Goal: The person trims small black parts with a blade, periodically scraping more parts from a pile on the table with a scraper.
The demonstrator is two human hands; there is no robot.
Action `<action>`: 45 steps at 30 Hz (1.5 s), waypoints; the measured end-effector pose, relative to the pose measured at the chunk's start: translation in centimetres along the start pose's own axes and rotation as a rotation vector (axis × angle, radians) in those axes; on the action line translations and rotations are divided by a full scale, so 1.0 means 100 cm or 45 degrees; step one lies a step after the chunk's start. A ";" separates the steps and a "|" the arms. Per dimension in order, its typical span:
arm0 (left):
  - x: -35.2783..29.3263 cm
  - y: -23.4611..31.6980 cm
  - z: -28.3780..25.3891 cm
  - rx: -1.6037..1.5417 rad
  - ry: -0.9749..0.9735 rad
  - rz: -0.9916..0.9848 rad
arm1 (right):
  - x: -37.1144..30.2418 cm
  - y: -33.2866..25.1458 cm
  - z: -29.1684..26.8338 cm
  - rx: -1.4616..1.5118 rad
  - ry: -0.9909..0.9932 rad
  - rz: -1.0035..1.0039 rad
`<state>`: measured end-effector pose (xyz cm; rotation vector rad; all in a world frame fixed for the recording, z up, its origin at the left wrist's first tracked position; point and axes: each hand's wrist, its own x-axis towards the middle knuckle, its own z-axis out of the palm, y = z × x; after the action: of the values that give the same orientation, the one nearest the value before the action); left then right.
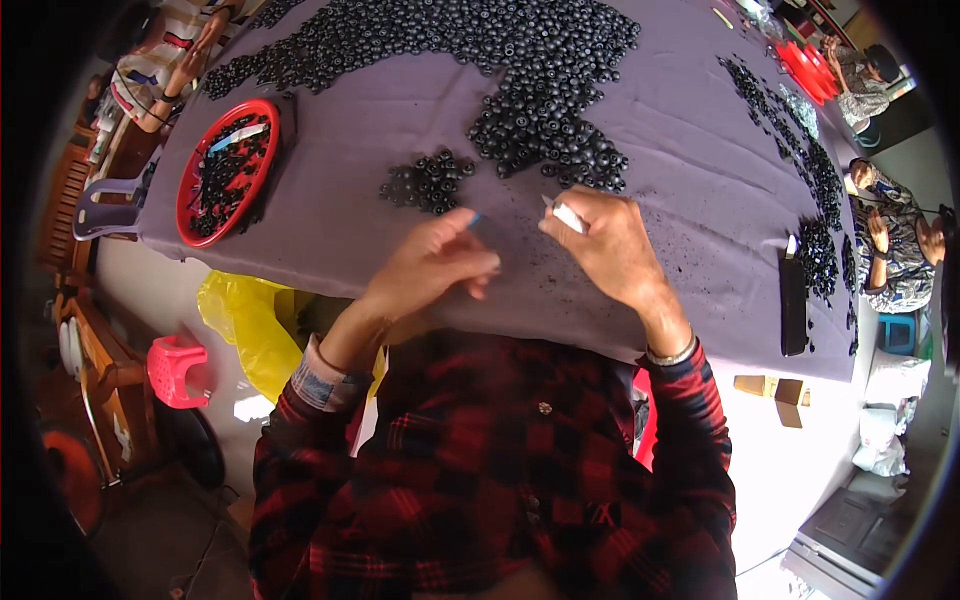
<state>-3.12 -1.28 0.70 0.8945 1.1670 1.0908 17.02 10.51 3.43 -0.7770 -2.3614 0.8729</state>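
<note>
My right hand (615, 245) is closed around a white-handled knife (568, 216), its short grey tip pointing up and left over the cloth. To its left, my left hand (430, 262) is slightly blurred, its fingers apart with no piece visible between them. Something blue (475, 219) shows at one fingertip; I cannot tell what it is. Just beyond my left hand lies a small cluster of black round pieces (430, 182), some with a hole in the middle. A much larger heap of the same pieces (545, 110) spreads across the far side.
A purple-grey cloth (360, 130) covers the table. On the left stands a red basin (272, 150) with black bits; on the right are a black oblong object (793, 305) and more black pieces (818, 255). A yellow bag (250, 325) hangs at the near edge. Other people sit at both sides.
</note>
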 end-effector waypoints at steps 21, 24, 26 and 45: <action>0.014 -0.009 -0.011 0.945 0.798 0.635 | 0.057 0.044 0.018 -0.490 0.040 -0.133; 0.017 0.002 0.003 0.339 0.539 0.541 | 0.040 0.016 0.005 -0.098 0.133 -0.067; 0.019 0.011 0.018 0.106 0.397 0.474 | 0.025 -0.003 0.002 0.052 0.158 -0.047; 0.018 -0.004 0.042 -0.645 -0.211 0.237 | -0.023 -0.018 0.009 0.346 0.281 -0.175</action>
<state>1.17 0.35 0.67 0.6839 0.6331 1.3565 17.50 7.49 3.45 -0.5623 -2.0244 0.9703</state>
